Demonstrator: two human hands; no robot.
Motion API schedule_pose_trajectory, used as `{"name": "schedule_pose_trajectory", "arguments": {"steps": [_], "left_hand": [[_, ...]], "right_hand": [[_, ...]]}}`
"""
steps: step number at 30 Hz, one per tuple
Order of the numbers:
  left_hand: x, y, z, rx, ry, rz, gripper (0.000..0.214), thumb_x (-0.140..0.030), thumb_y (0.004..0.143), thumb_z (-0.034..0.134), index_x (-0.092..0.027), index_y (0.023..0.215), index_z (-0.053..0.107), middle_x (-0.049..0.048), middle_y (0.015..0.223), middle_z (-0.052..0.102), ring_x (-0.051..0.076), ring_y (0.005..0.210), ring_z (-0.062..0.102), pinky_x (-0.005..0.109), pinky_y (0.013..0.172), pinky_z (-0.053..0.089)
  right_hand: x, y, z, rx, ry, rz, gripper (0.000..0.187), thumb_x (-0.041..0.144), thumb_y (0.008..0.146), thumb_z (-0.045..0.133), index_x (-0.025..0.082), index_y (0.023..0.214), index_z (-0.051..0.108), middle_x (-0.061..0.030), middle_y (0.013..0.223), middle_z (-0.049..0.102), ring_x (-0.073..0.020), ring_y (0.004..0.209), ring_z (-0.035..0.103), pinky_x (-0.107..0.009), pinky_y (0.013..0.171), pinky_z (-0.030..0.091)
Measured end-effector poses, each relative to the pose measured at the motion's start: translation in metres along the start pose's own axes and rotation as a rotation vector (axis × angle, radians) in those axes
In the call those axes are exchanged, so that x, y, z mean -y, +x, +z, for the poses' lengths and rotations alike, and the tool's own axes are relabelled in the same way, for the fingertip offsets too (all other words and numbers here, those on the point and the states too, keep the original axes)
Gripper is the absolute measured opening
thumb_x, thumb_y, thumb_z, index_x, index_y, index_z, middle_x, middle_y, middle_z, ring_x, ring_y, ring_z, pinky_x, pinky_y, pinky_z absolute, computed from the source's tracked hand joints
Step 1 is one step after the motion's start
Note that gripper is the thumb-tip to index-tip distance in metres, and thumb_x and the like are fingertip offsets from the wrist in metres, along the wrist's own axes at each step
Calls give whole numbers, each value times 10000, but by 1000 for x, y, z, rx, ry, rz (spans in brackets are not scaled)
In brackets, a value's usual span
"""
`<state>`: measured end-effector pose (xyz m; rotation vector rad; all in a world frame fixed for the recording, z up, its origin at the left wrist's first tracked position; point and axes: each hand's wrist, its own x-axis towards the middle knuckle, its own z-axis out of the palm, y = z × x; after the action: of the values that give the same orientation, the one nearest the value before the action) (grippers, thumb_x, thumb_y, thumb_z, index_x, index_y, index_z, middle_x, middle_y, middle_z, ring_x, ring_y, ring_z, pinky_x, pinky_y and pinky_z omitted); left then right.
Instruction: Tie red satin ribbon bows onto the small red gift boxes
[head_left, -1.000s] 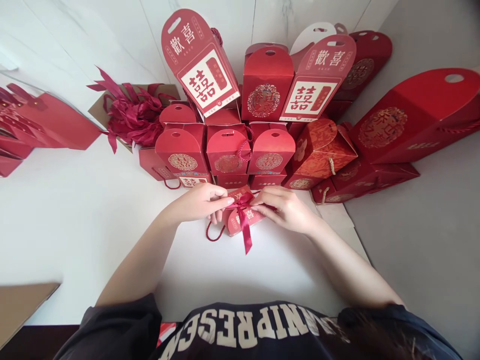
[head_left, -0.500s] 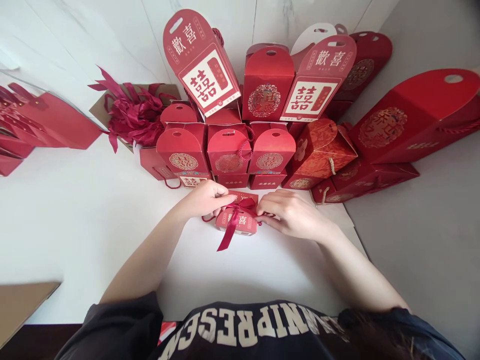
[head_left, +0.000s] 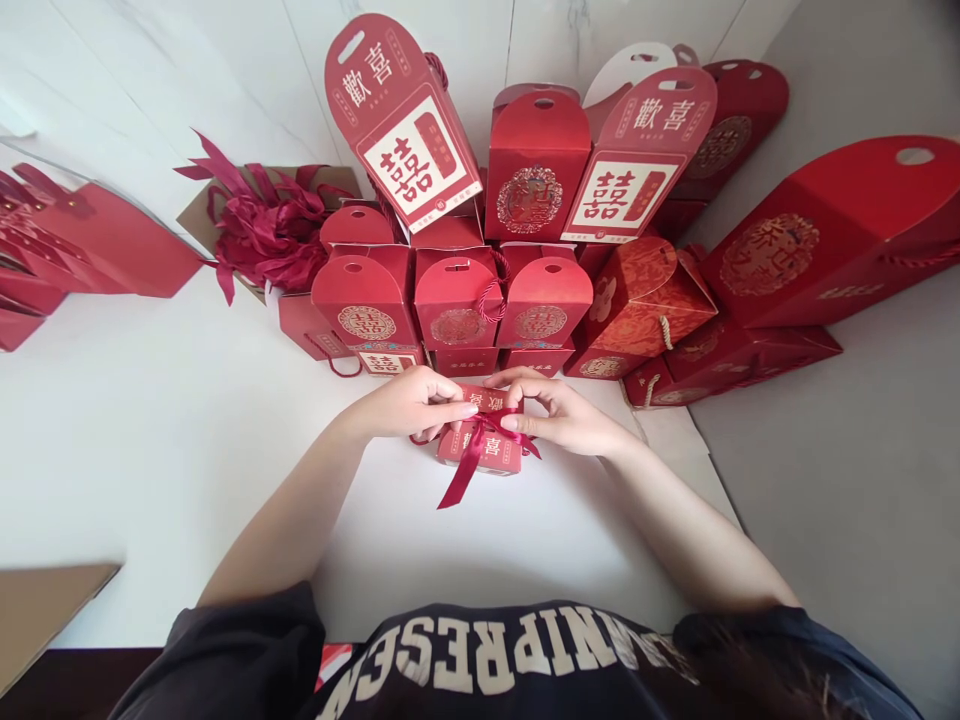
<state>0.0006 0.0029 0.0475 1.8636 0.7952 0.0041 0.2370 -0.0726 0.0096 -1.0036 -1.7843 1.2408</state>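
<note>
A small red gift box (head_left: 484,458) stands on the white table in front of me, its top flaps printed with pale characters. Across its top lies a dark red satin ribbon (head_left: 466,468), one tail hanging down the near side and a shorter end to the right. My left hand (head_left: 420,402) pinches the ribbon at the box's left side, thumb on top. On the right, my right hand (head_left: 559,412) closes thumb and fingers on the ribbon near its middle; the exact grip is partly hidden. A red cord shows beside the box under my left hand.
Rows of red gift boxes (head_left: 457,310) stand close behind my hands, stacked higher at the back. A cardboard box of loose ribbons (head_left: 274,230) sits back left, red bags (head_left: 112,240) far left. Larger red boxes (head_left: 832,240) stand by the right wall. A cardboard piece (head_left: 52,610) lies front left.
My right hand has moved left and inward over the box, from the ribbon's right end towards its middle. The right ribbon end now hangs free. The box has shifted slightly right.
</note>
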Motion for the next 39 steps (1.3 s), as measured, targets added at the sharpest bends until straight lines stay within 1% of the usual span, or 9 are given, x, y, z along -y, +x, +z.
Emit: {"name": "schedule_pose_trajectory", "arguments": {"steps": [3, 7, 9, 19, 28, 32, 35, 37, 39], "left_hand": [[1, 2, 1, -24, -18, -7, 453, -511, 894, 537, -168, 600, 516, 9, 504, 571, 105, 453, 532, 218, 458, 394], [-1, 2, 3, -57, 7, -3, 462, -502, 892, 545, -171, 579, 469, 2, 503, 563, 103, 453, 532, 213, 451, 379], [-2, 2, 3, -60, 32, 8, 460, -494, 900, 537, -170, 580, 471, -1, 515, 572, 100, 462, 533, 213, 462, 383], [8, 7, 2, -55, -55, -32, 419, -477, 903, 548, -164, 626, 516, 6, 523, 586, 102, 442, 545, 211, 441, 401], [27, 17, -2, -27, -277, -32, 409, -462, 841, 642, -138, 608, 551, -10, 426, 546, 73, 352, 506, 159, 369, 357], [45, 25, 0, 5, -382, 34, 446, -508, 802, 669, -127, 591, 569, -10, 402, 541, 64, 308, 471, 154, 333, 343], [54, 29, 1, 9, -443, 55, 463, -522, 799, 668, -123, 583, 577, -3, 398, 544, 67, 297, 461, 161, 319, 330], [55, 27, 0, 9, -459, 45, 448, -505, 814, 664, -118, 598, 599, 5, 418, 559, 75, 324, 490, 165, 338, 348], [51, 22, -2, 27, -460, 31, 438, -497, 833, 649, -110, 630, 633, 19, 455, 588, 87, 374, 537, 172, 379, 394]], "right_hand": [[-1, 0, 1, 31, 31, 51, 222, 364, 916, 615, 186, 782, 609, -82, 1342, 530, -229, 1247, 521, -448, 1087, 373], [-4, 2, 2, 52, 91, 106, 307, 416, 944, 552, 172, 768, 614, -92, 1357, 512, -225, 1174, 563, -419, 1003, 452], [-5, 3, 1, 36, 100, 106, 332, 425, 949, 539, 169, 748, 605, -94, 1342, 511, -226, 1177, 556, -416, 1006, 451], [-18, 4, -2, 37, 199, 60, 239, 380, 952, 554, 198, 854, 674, -73, 1344, 473, -199, 1244, 502, -387, 1092, 371], [-47, 7, 10, -60, 432, 34, 321, 445, 875, 635, 194, 675, 622, -59, 1338, 505, -209, 1230, 507, -367, 1056, 425], [-52, 6, 14, -91, 504, 43, 379, 507, 834, 656, 193, 631, 594, -56, 1342, 502, -229, 1178, 547, -361, 950, 506], [-51, 7, 15, -92, 485, 65, 398, 514, 836, 649, 198, 604, 578, -47, 1342, 512, -242, 1166, 560, -368, 939, 507], [-47, 7, 12, -122, 446, 76, 343, 494, 856, 635, 213, 663, 605, -41, 1332, 532, -239, 1186, 553, -371, 978, 477], [-42, 6, 8, -192, 391, 94, 236, 481, 889, 598, 251, 871, 646, -40, 1323, 550, -228, 1204, 543, -376, 1018, 440]]}}
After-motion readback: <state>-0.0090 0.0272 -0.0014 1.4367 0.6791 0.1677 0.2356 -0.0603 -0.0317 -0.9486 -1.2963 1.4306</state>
